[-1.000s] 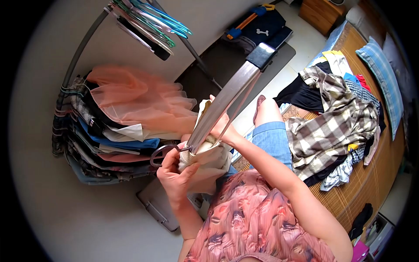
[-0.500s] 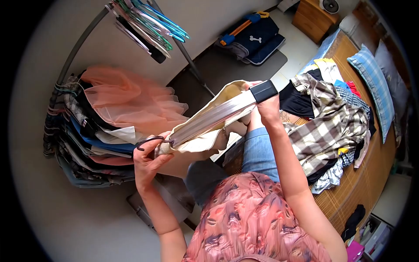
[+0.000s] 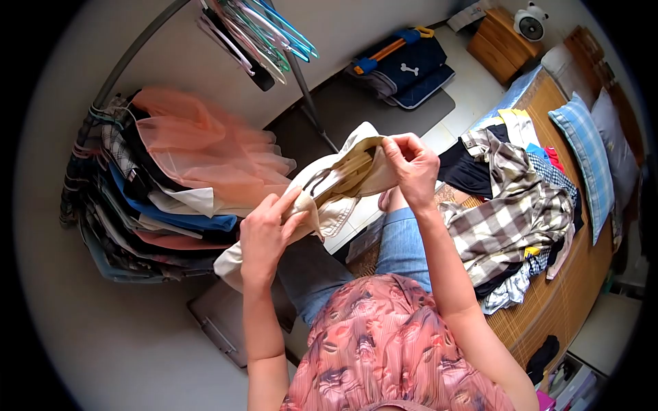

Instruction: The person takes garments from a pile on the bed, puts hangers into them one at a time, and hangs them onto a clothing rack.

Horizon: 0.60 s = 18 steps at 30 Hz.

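A cream garment (image 3: 308,177) is stretched between my two hands in front of my chest. My left hand (image 3: 266,236) pinches its edge on the left, and part of the cloth hangs below that wrist. My right hand (image 3: 413,168) is closed on the upper right edge with thumb and fingers. The garment gapes between the hands and shows a tan inside. A thin dark curved shape lies in the gap; I cannot tell whether it is the hanger's hook. The clear hanger bar is not plainly visible.
At left, a grey metal rack (image 3: 140,49) carries a peach tulle garment (image 3: 199,147) and several other clothes. Spare hangers (image 3: 267,38) hang from its top. A checked shirt (image 3: 510,219) lies among clothes on the bed mat (image 3: 582,274) at right. A navy folded bag (image 3: 404,68) stands behind.
The clear hanger with black clip end, held across both hands before, no longer shows plainly. My hands have shifted their grip, and the cream garment now gapes between them.
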Tool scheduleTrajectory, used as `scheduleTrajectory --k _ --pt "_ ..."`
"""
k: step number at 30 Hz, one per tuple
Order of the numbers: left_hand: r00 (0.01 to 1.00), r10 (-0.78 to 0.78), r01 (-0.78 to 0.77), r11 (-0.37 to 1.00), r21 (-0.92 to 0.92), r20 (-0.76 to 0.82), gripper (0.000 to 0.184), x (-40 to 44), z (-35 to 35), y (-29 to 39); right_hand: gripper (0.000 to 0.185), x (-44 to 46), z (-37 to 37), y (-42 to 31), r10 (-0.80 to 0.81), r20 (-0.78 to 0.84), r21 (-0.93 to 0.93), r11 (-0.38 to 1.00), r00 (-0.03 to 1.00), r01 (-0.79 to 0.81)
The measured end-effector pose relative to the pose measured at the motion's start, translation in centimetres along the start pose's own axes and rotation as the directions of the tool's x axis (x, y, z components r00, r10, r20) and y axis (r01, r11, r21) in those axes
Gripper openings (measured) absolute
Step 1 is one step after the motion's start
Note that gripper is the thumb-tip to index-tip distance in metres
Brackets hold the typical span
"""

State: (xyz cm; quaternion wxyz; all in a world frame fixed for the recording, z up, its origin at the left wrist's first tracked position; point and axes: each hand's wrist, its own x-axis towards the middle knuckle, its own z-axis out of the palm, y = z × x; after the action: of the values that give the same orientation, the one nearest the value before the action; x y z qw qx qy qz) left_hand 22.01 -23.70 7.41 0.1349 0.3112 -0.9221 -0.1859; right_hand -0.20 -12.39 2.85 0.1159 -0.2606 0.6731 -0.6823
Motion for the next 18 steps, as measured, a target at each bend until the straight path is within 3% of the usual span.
scheduleTrajectory --k 2,3,5,7,10,13,14,18 --pt "0.997 -0.032 0.029 0.999 -0.043 -0.071 0.037 0.9 1.9 -0.8 0.015 -1.2 1.0 -0.9 0.046 0.085 0.037 0.998 0.995 -0.049" --pt "0.993 -0.060 0.056 0.998 -0.043 -0.098 0.037 1.5 2.7 -1.3 0.014 -2.1 1.1 -2.9 0.155 0.144 -0.050 0.988 0.977 -0.149" --pt "0.987 -0.095 0.087 0.994 -0.072 -0.130 0.039 2.6 3.4 -2.0 0.012 -3.1 1.1 -2.6 -0.007 0.341 -0.009 1.000 0.940 0.011" --pt "0.983 -0.038 -0.010 0.966 -0.259 -0.180 0.042 3.3 4.3 -4.2 0.014 -2.5 -0.3 -4.3 0.155 0.618 0.017 0.978 0.771 -0.210" --pt "0.985 -0.111 0.007 0.783 -0.622 -0.129 0.042 3.2 3.8 -5.6 0.019 -0.5 -2.8 -4.1 0.024 0.468 -0.145 0.988 0.883 0.049" --pt "0.995 -0.029 -0.047 0.697 -0.716 -0.094 0.042 3.2 3.2 -5.9 0.020 1.2 -4.2 -4.8 -0.217 0.363 -0.329 0.880 0.906 0.342" --pt "0.996 -0.017 -0.044 0.751 -0.659 -0.087 0.042 3.1 2.9 -5.8 0.023 1.3 -4.0 -5.4 -0.183 0.369 -0.313 0.898 0.911 0.308" --pt "0.985 0.098 -0.158 0.846 -0.509 -0.144 0.042 3.7 2.6 -5.1 0.030 1.7 -2.3 -5.9 -0.414 0.559 -0.348 0.669 0.718 0.657"
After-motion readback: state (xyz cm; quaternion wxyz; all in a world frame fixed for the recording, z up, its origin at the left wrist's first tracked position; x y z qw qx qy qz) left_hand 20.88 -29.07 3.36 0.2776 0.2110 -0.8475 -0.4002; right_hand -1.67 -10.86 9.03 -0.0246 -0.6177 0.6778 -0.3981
